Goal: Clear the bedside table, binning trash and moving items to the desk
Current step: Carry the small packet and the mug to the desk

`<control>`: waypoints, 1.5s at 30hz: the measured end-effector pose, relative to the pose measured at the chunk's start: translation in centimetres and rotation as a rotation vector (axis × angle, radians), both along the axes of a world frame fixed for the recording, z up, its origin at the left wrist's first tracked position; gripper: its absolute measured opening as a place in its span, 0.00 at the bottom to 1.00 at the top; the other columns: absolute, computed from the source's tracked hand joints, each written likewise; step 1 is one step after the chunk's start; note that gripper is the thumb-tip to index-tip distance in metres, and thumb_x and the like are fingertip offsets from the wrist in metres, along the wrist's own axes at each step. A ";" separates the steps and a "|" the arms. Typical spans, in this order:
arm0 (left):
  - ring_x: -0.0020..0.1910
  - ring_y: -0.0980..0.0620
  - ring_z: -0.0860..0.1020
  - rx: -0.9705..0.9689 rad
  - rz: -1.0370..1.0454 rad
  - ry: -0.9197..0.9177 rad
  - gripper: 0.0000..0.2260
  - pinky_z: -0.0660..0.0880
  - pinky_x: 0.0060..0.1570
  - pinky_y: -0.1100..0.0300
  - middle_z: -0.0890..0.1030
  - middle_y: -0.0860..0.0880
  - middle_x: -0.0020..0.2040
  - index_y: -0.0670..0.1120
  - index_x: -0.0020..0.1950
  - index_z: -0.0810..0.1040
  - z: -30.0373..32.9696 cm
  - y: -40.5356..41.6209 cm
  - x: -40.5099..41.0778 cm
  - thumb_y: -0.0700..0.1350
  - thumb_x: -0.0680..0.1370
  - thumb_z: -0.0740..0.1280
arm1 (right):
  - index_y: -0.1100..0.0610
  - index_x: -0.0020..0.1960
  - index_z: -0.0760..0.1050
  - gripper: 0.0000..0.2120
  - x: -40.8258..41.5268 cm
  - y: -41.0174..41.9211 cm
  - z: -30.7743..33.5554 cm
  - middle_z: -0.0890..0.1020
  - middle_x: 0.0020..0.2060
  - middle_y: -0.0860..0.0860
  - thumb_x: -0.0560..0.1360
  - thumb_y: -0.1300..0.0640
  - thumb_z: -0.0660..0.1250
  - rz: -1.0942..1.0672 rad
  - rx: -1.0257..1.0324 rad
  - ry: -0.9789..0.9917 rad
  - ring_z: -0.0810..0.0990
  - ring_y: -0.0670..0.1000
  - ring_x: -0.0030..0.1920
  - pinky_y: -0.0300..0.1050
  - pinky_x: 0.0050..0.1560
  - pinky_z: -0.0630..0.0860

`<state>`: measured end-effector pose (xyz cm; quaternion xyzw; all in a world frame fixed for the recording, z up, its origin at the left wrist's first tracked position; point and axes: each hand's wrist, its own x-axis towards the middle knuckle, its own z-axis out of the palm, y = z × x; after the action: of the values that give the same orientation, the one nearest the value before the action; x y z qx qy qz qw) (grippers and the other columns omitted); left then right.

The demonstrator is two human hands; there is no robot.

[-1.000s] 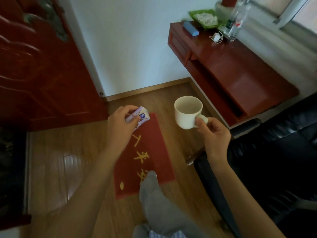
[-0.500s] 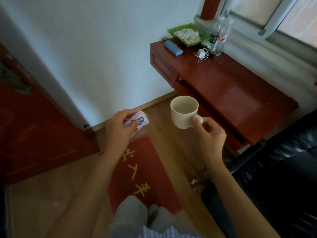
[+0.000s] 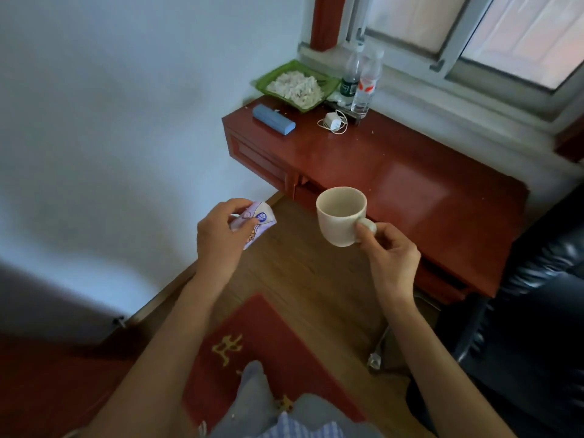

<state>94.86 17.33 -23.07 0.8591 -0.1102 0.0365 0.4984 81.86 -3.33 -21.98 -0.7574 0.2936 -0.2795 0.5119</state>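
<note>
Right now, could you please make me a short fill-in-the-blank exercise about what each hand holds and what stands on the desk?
1. The right hand holds the cream mug by its ____.
2. The left hand pinches a small crumpled ____.
3. On the red desk, two clear plastic ____ stand beside the green tray.
4. The blue case lies near the desk's ____ end, by the wall.

Missing words: handle; wrapper; bottles; left
</note>
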 end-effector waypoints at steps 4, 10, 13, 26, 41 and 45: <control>0.46 0.50 0.79 -0.011 -0.122 0.004 0.10 0.78 0.44 0.56 0.83 0.48 0.49 0.47 0.53 0.81 0.0 -2.7 5.7 0.39 0.73 0.69 | 0.52 0.40 0.81 0.06 3.1 -0.6 0.4 0.82 0.33 0.52 0.74 0.52 0.71 -0.123 0.008 -0.020 0.76 0.54 0.35 0.52 0.38 0.75; 0.46 0.57 0.79 -0.030 -0.269 0.064 0.11 0.75 0.43 0.64 0.82 0.51 0.48 0.47 0.54 0.81 -1.3 -8.4 10.8 0.39 0.73 0.68 | 0.52 0.40 0.81 0.06 6.1 -3.6 -0.1 0.81 0.33 0.49 0.74 0.53 0.71 -0.251 0.055 0.009 0.74 0.44 0.34 0.37 0.36 0.71; 0.46 0.56 0.79 -0.011 -0.322 0.067 0.11 0.75 0.43 0.63 0.82 0.51 0.48 0.47 0.54 0.81 -2.2 -11.8 13.4 0.39 0.73 0.68 | 0.53 0.39 0.81 0.05 8.2 -6.2 -0.8 0.82 0.34 0.51 0.73 0.53 0.71 -0.290 0.056 0.033 0.75 0.44 0.34 0.37 0.36 0.71; 0.47 0.54 0.80 0.005 -0.308 0.090 0.12 0.78 0.46 0.57 0.82 0.50 0.49 0.46 0.55 0.80 -3.8 -25.8 24.1 0.38 0.73 0.70 | 0.53 0.37 0.80 0.08 18.3 -20.6 -1.8 0.79 0.30 0.48 0.73 0.51 0.71 -0.289 -0.004 0.125 0.72 0.42 0.31 0.38 0.32 0.69; 0.43 0.50 0.81 0.001 -0.214 0.376 0.09 0.77 0.45 0.53 0.82 0.49 0.42 0.46 0.51 0.81 -10.0 -32.3 36.0 0.40 0.71 0.70 | 0.54 0.38 0.80 0.08 29.2 -25.7 -4.6 0.79 0.30 0.50 0.74 0.51 0.71 -0.373 0.021 0.209 0.73 0.45 0.31 0.42 0.32 0.69; 0.44 0.48 0.79 0.065 -0.232 0.388 0.09 0.75 0.46 0.53 0.82 0.48 0.44 0.45 0.50 0.81 -11.9 -33.1 39.0 0.40 0.71 0.70 | 0.54 0.38 0.80 0.08 32.5 -25.6 -5.2 0.80 0.30 0.50 0.73 0.51 0.71 -0.418 0.051 0.241 0.74 0.47 0.32 0.37 0.31 0.69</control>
<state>133.84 -15.82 -35.02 0.8473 -0.1112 -0.1905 0.4832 114.31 -28.95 -27.19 -0.6949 0.5099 -0.2797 0.4230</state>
